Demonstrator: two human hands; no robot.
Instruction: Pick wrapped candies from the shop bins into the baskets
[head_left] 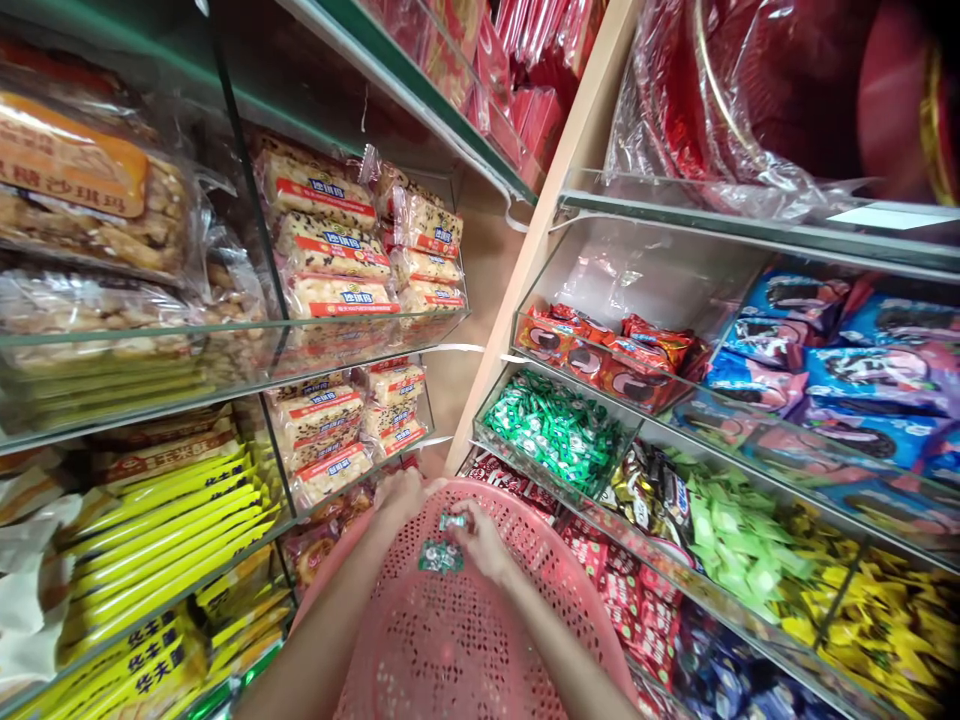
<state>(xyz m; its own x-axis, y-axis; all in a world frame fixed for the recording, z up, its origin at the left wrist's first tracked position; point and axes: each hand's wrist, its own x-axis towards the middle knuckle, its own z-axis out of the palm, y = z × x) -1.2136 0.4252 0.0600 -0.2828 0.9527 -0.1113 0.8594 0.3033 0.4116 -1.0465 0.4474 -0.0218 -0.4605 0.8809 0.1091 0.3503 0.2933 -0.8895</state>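
A large pink plastic basket (420, 650), pierced with many holes, fills the lower middle of the view. My left hand (401, 495) grips its far rim, fingers closed over the edge. Inside the basket's far part, my right hand (480, 540) pinches a small green-and-clear wrapped candy (452, 521) between thumb and fingers. Just below it, a few more green wrapped candies (440, 557) lie against the basket's wall. A bin of matching green candies (555, 425) stands on the shelf to the right, beyond the basket.
Glass shelves on the left hold wrapped rice-cracker bars (337, 245) and yellow packets (180, 530). Right-hand bins hold light green candies (739, 540), yellow candies (892, 610) and blue cookie packs (877, 375). A wooden post (544, 220) divides the shelves. Glass edges (697, 580) border the basket's right.
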